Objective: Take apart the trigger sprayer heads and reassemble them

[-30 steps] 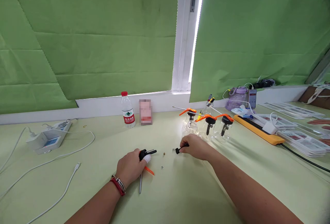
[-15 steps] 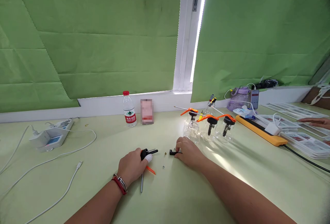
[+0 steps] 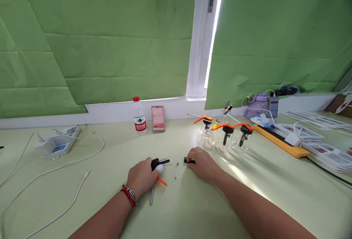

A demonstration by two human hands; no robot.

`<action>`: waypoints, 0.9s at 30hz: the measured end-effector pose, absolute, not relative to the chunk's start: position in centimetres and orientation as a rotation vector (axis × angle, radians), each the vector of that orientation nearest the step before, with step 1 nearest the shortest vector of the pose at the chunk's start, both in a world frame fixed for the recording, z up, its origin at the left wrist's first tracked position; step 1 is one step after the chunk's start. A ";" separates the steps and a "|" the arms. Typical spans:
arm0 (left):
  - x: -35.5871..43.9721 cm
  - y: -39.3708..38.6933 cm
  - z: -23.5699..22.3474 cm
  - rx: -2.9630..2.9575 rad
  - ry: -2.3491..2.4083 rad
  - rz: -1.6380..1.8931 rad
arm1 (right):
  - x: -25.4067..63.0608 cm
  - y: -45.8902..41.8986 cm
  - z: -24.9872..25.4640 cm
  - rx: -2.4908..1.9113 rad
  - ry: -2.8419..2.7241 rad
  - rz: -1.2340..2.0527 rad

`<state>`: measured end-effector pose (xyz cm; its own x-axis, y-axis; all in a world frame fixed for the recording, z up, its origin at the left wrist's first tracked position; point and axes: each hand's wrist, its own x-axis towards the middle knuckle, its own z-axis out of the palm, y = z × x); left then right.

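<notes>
Hands (image 3: 141, 177) (image 3: 202, 162), two; tiny parts (image 3: 177, 164) (image 3: 175, 178) between, two

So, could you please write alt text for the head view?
The left hand holds a black cap, the right hand a black piece; two tiny parts lie between them on a pale table. Clear jars and a bottle stand behind.

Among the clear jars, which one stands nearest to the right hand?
The uncapped jar just beyond the right hand; the three jars with black tops and orange levers stand farther off.
</notes>
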<state>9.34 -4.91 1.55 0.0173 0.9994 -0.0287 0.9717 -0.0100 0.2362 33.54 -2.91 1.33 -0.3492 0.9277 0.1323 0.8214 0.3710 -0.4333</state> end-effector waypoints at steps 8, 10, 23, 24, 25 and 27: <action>9.4 -5.0 1.7 2.090 2.063 0.226 | 31.5 -6.0 1.7 -1.255 -2.715 0.440; 9.4 -5.0 1.7 2.086 2.065 0.228 | 31.4 -6.0 1.4 -1.280 -2.755 0.358; 9.3 -4.6 0.8 2.075 2.070 0.273 | 31.0 -6.4 1.9 -1.232 -2.874 0.072; 9.3 -4.6 0.8 2.077 2.071 0.273 | 31.0 -6.4 1.8 -1.222 -2.882 0.072; 9.3 -4.6 0.8 2.078 2.071 0.273 | 31.0 -6.4 1.8 -1.223 -2.886 0.063; 9.3 -4.6 0.8 2.081 2.071 0.271 | 30.9 -6.4 1.5 -1.245 -2.879 0.038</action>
<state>9.30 -4.63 0.84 0.0058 1.0000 -0.0068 0.9646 -0.0038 0.2637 30.95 -6.36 1.54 -0.6851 0.7285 -0.0056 0.7284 0.6848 -0.0238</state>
